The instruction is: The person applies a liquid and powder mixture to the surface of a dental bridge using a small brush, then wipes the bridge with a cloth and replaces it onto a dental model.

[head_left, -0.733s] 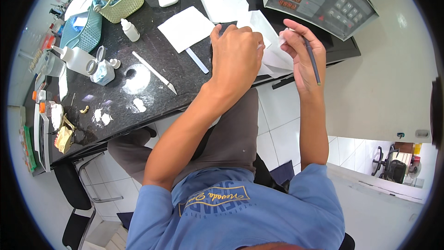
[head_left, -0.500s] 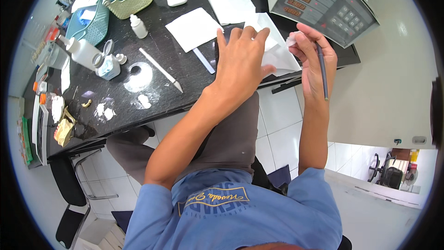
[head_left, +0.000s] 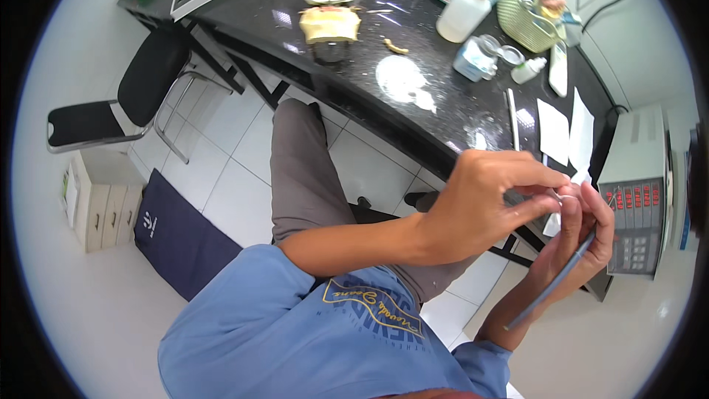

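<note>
My left hand is closed in a pinch, its thumb and fingertips meeting those of my right hand. Something small and pale shows between the fingertips, too hidden to name. My right hand also grips a slim blue-grey stick, which slants down toward my right forearm. Both hands are held in the air in front of the table edge. Just beyond them lie white paper sheets, and a white-handled tool rests to their left.
On the black table stand a yellowish dental model, a white pump bottle, a lidded jar, a small dropper bottle and a green basket. A machine with a lit panel stands at right; a black chair is at left.
The view has turned leftward. My left hand has left the papers and come to my right hand's fingertips. The white wad in the right fingers is now mostly hidden; the stick stays there.
</note>
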A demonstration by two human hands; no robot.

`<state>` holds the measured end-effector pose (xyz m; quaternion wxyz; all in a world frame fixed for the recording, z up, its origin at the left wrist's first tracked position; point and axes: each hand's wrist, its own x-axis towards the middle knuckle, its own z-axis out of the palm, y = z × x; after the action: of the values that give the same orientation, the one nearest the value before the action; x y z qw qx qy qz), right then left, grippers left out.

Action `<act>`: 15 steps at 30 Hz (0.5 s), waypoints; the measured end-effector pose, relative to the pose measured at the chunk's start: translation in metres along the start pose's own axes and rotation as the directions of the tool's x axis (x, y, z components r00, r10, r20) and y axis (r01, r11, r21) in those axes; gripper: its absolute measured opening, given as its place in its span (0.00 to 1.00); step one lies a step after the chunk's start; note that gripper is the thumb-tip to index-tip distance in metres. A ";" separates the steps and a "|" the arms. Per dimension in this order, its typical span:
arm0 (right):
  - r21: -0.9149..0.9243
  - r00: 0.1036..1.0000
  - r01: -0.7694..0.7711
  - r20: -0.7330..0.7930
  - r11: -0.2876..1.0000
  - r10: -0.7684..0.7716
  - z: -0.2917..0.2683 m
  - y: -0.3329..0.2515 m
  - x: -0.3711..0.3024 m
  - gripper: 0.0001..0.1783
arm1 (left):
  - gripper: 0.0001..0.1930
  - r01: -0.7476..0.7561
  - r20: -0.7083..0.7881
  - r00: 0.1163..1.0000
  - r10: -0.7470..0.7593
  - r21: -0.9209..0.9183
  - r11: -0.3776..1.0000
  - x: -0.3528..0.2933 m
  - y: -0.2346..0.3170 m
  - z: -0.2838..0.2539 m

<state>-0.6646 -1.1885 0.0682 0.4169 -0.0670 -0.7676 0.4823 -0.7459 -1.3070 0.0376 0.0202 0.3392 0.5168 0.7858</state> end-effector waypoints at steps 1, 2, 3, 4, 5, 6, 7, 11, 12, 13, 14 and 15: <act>0.008 0.999 0.004 0.045 1.000 -0.005 0.018 -0.005 0.000 0.10 | 0.09 0.008 -0.079 0.997 -0.008 -0.007 1.000 -0.004 0.001 -0.013; 0.005 0.997 0.012 0.082 1.000 -0.012 0.035 -0.010 0.001 0.10 | 0.09 0.001 -0.093 0.996 -0.002 -0.014 1.000 -0.007 0.002 -0.027; -0.017 0.995 0.035 0.095 0.999 -0.033 0.051 -0.013 0.001 0.11 | 0.08 0.013 -0.158 0.987 -0.013 -0.002 1.000 -0.008 0.004 -0.041; -0.026 0.994 0.041 0.102 0.999 -0.039 0.065 -0.015 0.005 0.11 | 0.08 0.028 -0.220 0.975 -0.026 0.007 1.000 -0.009 0.006 -0.056; -0.073 0.973 0.123 0.203 0.990 -0.106 0.075 -0.016 0.009 0.11 | 0.07 0.043 -0.225 0.974 -0.035 0.030 0.999 -0.008 0.008 -0.067; -0.113 0.938 0.208 0.303 0.972 -0.166 0.086 -0.017 0.014 0.11 | 0.07 0.044 -0.231 0.972 -0.038 0.021 0.999 -0.007 0.010 -0.078; -0.115 0.916 0.231 0.361 0.966 -0.176 0.096 -0.021 0.020 0.12 | 0.06 0.056 -0.245 0.968 -0.044 0.042 0.998 -0.006 0.011 -0.088; -0.058 0.859 0.205 0.488 0.977 -0.152 0.135 -0.027 0.039 0.11 | 0.04 0.063 -0.267 0.963 -0.031 0.109 0.992 0.001 0.011 -0.124; -0.072 0.860 0.204 0.491 0.976 -0.143 0.143 -0.028 0.044 0.11 | 0.04 0.060 -0.259 0.966 -0.015 0.164 0.985 0.002 0.011 -0.132; -0.071 0.832 0.196 0.540 0.978 -0.128 0.151 -0.028 0.048 0.11 | 0.04 0.070 -0.267 0.964 -0.021 0.174 0.982 0.004 0.011 -0.139; -0.069 0.802 0.187 0.586 0.980 -0.112 0.158 -0.030 0.053 0.11 | 0.04 0.074 -0.264 0.964 -0.030 0.160 0.984 0.006 0.012 -0.147; -0.053 0.782 0.181 0.613 0.982 -0.111 0.165 -0.030 0.059 0.11 | 0.04 0.090 -0.283 0.958 -0.041 0.164 0.982 0.007 0.013 -0.153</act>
<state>-0.8100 -1.2878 0.0952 0.1804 0.1283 -0.8886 0.4018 -0.8320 -1.4328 0.0154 -0.0564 0.2086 0.5924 0.7761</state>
